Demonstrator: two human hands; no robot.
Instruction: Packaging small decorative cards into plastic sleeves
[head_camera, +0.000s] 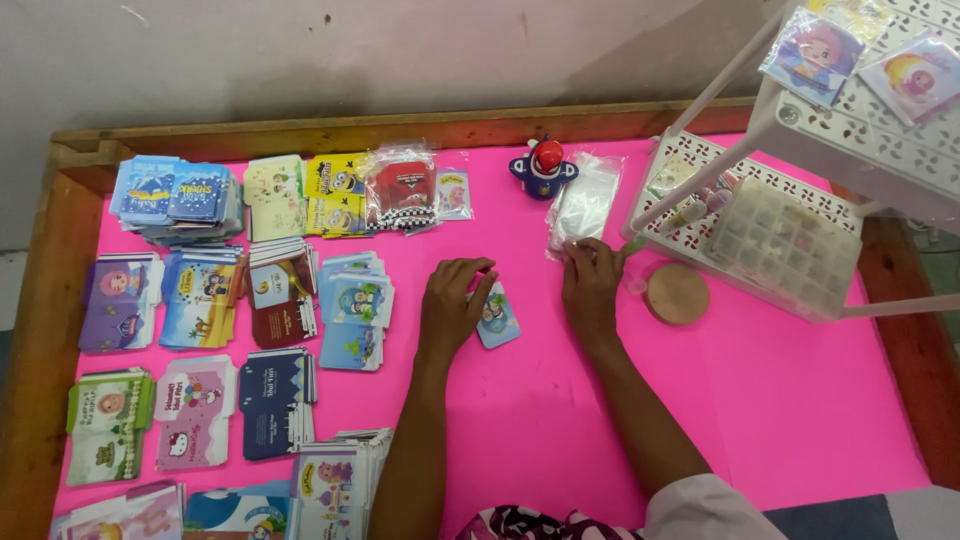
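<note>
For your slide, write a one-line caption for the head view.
Left hand on a small blue card, right hand at clear plastic sleeves, card stacks on the pink table.

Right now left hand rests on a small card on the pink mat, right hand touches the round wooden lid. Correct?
Not quite. The head view shows the right hand on the clear plastic sleeves; the round wooden lid lies apart. The left hand does rest on the small card.
</note>
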